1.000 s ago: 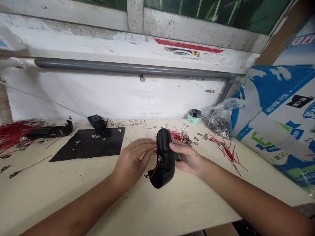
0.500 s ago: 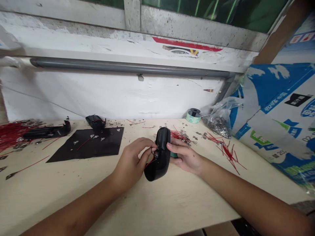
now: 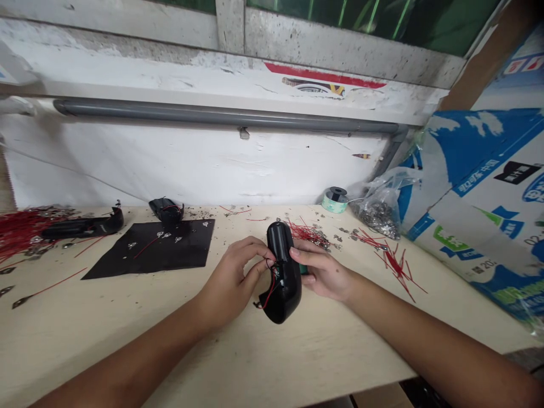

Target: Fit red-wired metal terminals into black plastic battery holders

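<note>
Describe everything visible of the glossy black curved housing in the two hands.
The glossy black curved housing, apparently plastic, holds a smooth black cylinder at its far end; its near end is hollow. A thin red wire loops from mid-length past the near end's left edge. The housing is held tilted over the pale tabletop; the bare right hand grips its right side, the bare left hand has fingertips at the left.

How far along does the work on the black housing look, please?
Seemingly done: the black cylinder sits in the black housing. In hand: the right hand holds the housing; the left hand works at its wiring. Possibly left: tidying the red wire, whose end sticks out past the rim.
</note>
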{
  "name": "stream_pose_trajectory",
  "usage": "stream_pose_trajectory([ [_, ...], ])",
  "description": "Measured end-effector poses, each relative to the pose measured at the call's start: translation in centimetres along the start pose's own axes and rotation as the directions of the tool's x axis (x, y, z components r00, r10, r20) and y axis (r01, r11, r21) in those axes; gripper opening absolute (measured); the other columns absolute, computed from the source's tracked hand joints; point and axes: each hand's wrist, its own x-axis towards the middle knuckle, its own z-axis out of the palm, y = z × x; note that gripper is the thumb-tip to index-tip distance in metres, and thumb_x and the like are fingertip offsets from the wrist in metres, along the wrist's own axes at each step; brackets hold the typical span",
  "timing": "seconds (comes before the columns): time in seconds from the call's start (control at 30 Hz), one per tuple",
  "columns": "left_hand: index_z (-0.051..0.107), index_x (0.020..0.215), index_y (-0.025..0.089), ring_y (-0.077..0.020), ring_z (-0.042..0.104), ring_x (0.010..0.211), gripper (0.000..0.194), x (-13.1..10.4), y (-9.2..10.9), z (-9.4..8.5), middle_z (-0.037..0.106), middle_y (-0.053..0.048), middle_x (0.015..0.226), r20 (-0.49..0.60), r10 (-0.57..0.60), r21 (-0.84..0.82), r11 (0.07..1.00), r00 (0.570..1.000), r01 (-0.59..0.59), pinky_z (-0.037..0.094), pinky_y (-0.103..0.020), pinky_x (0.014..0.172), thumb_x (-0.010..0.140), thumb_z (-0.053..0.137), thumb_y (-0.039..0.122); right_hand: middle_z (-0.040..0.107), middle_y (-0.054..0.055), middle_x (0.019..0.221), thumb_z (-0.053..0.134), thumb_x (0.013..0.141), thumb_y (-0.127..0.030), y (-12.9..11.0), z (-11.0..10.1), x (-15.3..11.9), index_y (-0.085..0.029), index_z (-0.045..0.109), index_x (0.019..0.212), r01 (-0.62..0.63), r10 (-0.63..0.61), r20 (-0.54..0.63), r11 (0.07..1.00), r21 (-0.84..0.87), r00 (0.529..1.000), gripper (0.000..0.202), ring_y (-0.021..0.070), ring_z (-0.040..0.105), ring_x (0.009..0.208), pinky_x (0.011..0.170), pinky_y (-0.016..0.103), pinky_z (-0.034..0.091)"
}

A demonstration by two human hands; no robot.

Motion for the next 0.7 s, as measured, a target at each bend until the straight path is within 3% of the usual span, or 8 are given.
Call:
stream_pose_trajectory([
  [0.2, 0.066, 0.092, 0.02, -0.0184, 0.062, 0.089, 0.011, 0.0, 0.3, 0.0, 0.067, -0.005, 0.091, -0.08, -0.011, 0.03, 0.999, 0.997, 0.014, 0.048, -0.035, 0.084, 0.095, 0.056, 0.019, 0.056, 0.001, 0.075, 0.077, 0.084, -0.033, 0.2, 0.0, 0.0, -0.016, 0.073, 0.094, -0.032, 0.032, 0.004, 0.999, 0.038, 0.999, 0.02, 0.0051, 0.037, 0.054, 0.037, 0.013, 0.017],
  [0.43, 0.064, 0.087, 0.019, -0.0164, 0.063, 0.084, 0.01, -0.1, 0.9, -0.1, 0.067, -0.003, 0.086, -0.045, -0.142, -0.09, 0.986, 0.989, 0.138, 0.049, -0.03, 0.078, 0.094, 0.057, 0.022, 0.057, 0.0, 0.074, 0.077, 0.083, -0.038, 0.4, 0.1, 0.1, -0.015, 0.069, 0.091, -0.089, 0.09, -0.008, 0.993, 0.082, 0.996, 0.025, 0.0035, 0.035, 0.049, 0.035, 0.012, 0.017],
  [0.6, 0.062, 0.087, 0.019, -0.0162, 0.063, 0.081, 0.012, 0.0, 1.0, -0.5, 0.066, -0.002, 0.084, 0.002, -0.036, -0.018, 0.999, 0.999, 0.036, 0.048, -0.033, 0.08, 0.095, 0.052, 0.019, 0.062, 0.002, 0.076, 0.076, 0.084, -0.041, 0.3, 0.2, 0.1, -0.014, 0.069, 0.093, -0.107, 0.107, -0.001, 0.994, 0.019, 0.994, 0.03, 0.0035, 0.039, 0.047, 0.034, 0.012, 0.018],
  [0.7, 0.06, 0.09, 0.02, -0.0179, 0.062, 0.085, 0.012, -0.1, 1.0, -0.5, 0.068, -0.003, 0.087, -0.006, 0.057, 0.127, 0.99, 0.998, -0.056, 0.045, -0.037, 0.085, 0.095, 0.05, 0.016, 0.066, 0.005, 0.082, 0.074, 0.085, -0.046, 0.3, 0.3, 0.1, -0.015, 0.069, 0.097, -0.13, 0.13, -0.024, 0.991, -0.001, 0.991, 0.034, 0.0086, 0.055, 0.059, 0.042, 0.014, 0.037],
])
